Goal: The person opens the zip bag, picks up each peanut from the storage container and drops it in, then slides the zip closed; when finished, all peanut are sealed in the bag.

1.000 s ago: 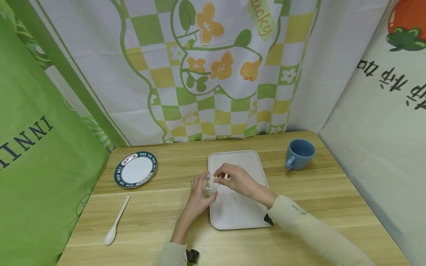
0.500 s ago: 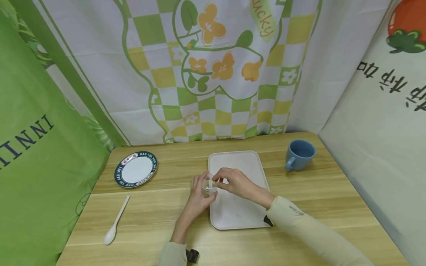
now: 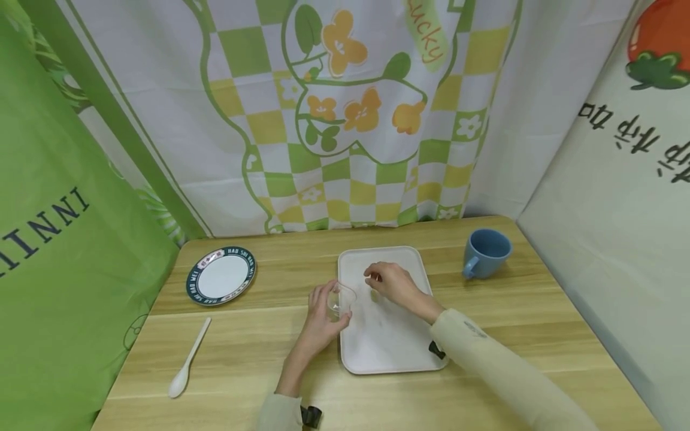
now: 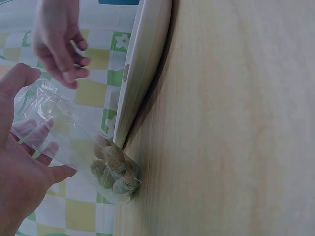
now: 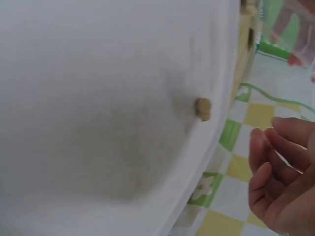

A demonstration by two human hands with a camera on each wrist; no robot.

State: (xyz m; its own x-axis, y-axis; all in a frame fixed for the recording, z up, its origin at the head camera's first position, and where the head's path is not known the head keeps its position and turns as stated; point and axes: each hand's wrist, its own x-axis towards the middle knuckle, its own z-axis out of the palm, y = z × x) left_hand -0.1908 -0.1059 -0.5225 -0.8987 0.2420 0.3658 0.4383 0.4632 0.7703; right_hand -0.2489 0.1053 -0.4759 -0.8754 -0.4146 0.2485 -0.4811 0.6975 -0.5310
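Note:
My left hand (image 3: 318,323) grips a clear plastic bag (image 4: 69,128) by its spread mouth, thumb on one side and fingers on the other. Several unshelled peanuts (image 4: 114,164) lie at the bottom of the bag, low beside the tray's left edge. Over the white tray (image 3: 388,344) is my right hand (image 3: 396,286), its fingers loosely bent and nothing between them. Below those fingertips a single peanut (image 5: 203,109) sits on the tray near its rim; it shows as a small blurred spot in the head view.
A blue mug (image 3: 487,254) stands at the back right of the wooden table (image 3: 242,359). To the left are a plate with a dark green rim (image 3: 249,266) and a white spoon (image 3: 188,359). A patterned curtain (image 3: 345,191) hangs behind the table.
My right hand has moved from the bag's mouth to the right over the tray and let go of a peanut, which now sits there. The left hand keeps the bag in place.

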